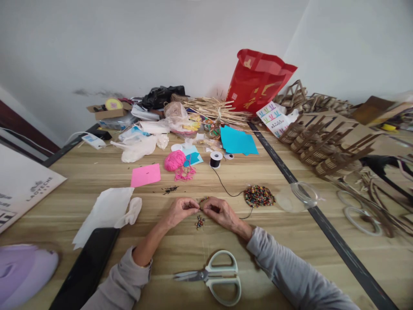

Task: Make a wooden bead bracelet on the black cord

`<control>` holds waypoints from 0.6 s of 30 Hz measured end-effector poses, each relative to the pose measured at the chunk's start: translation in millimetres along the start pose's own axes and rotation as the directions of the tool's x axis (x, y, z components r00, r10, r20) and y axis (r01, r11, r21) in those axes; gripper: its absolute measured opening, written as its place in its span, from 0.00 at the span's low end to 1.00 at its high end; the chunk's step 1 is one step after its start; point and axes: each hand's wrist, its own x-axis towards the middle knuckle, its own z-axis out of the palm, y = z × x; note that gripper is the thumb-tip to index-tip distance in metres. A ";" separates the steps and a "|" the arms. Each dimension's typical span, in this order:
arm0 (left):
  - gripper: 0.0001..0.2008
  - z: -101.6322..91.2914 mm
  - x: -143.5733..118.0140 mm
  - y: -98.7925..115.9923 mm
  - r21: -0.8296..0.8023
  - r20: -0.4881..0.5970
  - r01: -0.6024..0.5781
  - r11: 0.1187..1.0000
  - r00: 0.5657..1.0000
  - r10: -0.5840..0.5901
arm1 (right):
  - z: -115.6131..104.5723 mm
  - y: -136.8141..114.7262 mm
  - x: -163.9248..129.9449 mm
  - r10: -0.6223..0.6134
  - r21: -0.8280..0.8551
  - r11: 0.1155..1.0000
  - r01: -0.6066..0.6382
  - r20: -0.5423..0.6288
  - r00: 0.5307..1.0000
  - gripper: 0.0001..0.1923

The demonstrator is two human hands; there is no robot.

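Both hands meet over the middle of the table. My left hand (181,211) is closed in a pinch on something tiny and dark, too small to name. My right hand (222,213) pinches a beaded cord (204,199), a short stretch of which shows behind the fingertips. Just below them lies a small cluster of loose coloured beads (199,222). To the right rests a coiled heap of strung multicoloured beads (259,196); black cord (224,184) runs toward it from a spool (216,159). Scissors with pale handles (222,277) lie in front of me, blades pointing left.
Pink yarn (175,160), a pink paper (146,175) and blue sheets (239,141) lie beyond my hands. A phone-like black slab (87,267) and white tissue (105,211) are left. Small woven baskets (329,146) and a clear plastic lid (290,197) are right. A red bag (258,82) stands behind.
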 end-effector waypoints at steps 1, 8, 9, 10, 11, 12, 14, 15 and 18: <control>0.06 0.0 0.0 0.3 0.002 -0.001 -0.002 1.000 1.000 0.002 | 0.0 0.0 0.1 -0.004 0.000 1.000 0.004 -0.001 1.000 0.09; 0.06 0.5 0.1 1.6 0.013 0.023 -0.006 1.000 1.000 0.006 | 0.5 1.5 0.8 -0.021 0.001 1.000 0.021 0.014 1.000 0.11; 0.07 0.6 0.0 1.8 0.012 0.026 -0.005 1.000 1.000 0.005 | 0.6 2.1 0.7 -0.023 0.005 1.000 0.023 0.014 1.000 0.11; 0.07 0.6 -0.1 1.9 0.010 0.026 -0.005 1.000 1.000 0.005 | 0.7 2.6 0.6 -0.024 0.008 1.000 0.024 0.016 1.000 0.11; 0.07 0.7 -0.2 2.0 0.006 0.025 -0.006 1.000 1.000 0.006 | 0.8 3.0 0.4 -0.022 0.010 1.000 0.022 0.018 1.000 0.11; 0.07 0.7 -0.3 2.0 0.001 0.022 -0.007 1.000 1.000 0.007 | 0.8 3.2 0.3 -0.020 0.011 1.000 0.020 0.019 1.000 0.11; 0.07 0.7 -0.5 2.0 -0.006 0.016 -0.007 1.000 1.000 0.007 | 0.6 2.9 0.2 -0.014 0.011 1.000 0.014 0.020 1.000 0.11; 0.07 0.7 -0.5 1.9 -0.008 0.016 -0.005 1.000 1.000 0.005 | 0.5 2.4 0.2 -0.013 0.012 1.000 0.013 0.019 1.000 0.10; 0.08 0.4 -0.4 1.0 -0.001 0.018 -0.009 1.000 1.000 0.009 | -0.1 0.8 0.4 -0.014 0.016 1.000 0.014 0.014 1.000 0.10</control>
